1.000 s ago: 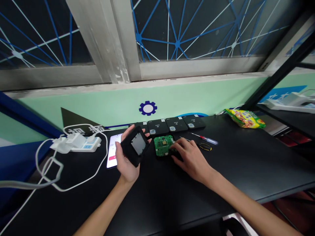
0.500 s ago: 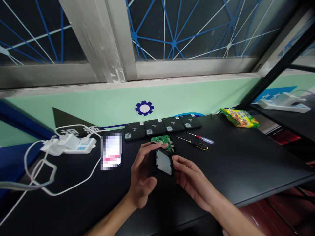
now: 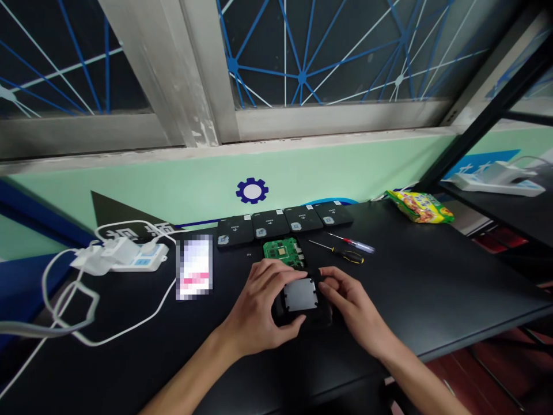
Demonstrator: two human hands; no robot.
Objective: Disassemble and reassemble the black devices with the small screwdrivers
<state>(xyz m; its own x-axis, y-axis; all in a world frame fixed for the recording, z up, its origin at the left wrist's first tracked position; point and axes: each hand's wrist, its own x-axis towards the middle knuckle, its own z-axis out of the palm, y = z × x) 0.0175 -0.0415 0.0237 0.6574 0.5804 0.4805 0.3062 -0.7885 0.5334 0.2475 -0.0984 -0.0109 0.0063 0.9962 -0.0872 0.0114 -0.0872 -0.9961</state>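
A black plastic case (image 3: 327,316) with a silver metal plate (image 3: 301,294) set in its upper face is between my hands, low over the black table. My left hand (image 3: 263,311) wraps round its left side, fingers along the far edge and thumb on the near edge. At the case's right edge my right hand (image 3: 352,305) pinches with thumb and forefinger; the exact contact is partly hidden. Just beyond the case lies a green circuit board (image 3: 280,252) with metal ports along its right side.
Several flat black boxes (image 3: 270,223) line the wall. A yellow-black screwdriver (image 3: 348,255) and a red-clear screwdriver (image 3: 358,245) lie right of the board. A lit phone (image 3: 194,266), a white power strip (image 3: 144,256) with cables, and a snack bag (image 3: 421,207) are farther out.
The case has gone from steeply tilted to nearly flat, plate facing up, and moved slightly right. My left hand has closed round it; the circuit board is now less covered.
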